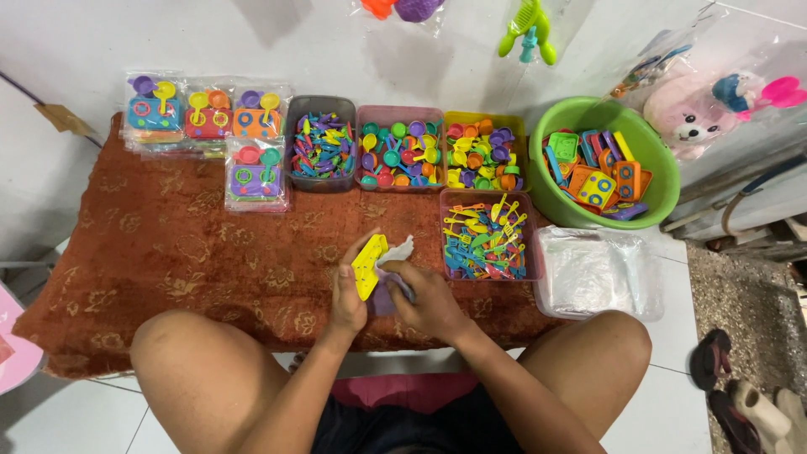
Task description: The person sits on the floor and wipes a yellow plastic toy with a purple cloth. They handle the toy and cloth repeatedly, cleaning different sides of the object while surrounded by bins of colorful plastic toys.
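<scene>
My left hand [346, 296] holds a flat yellow plastic toy stove [368, 265] upright above the brown patterned cushion [168, 252]. My right hand [429, 300] is right beside it, fingers closed on a purple toy piece [388, 296] and the edge of a clear plastic bag [398, 250]. Both hands meet at the cushion's front middle, just left of a pink tub of small coloured toy utensils [487, 235].
Along the back stand a dark tub of toy cutlery [322, 145], a pink tub of toy pots [400, 151] and a yellow tub [484, 151]. A green basin [664, 164] holds toy stoves. Packed sets [206, 118] lie at back left. A stack of clear bags [593, 271] is at right.
</scene>
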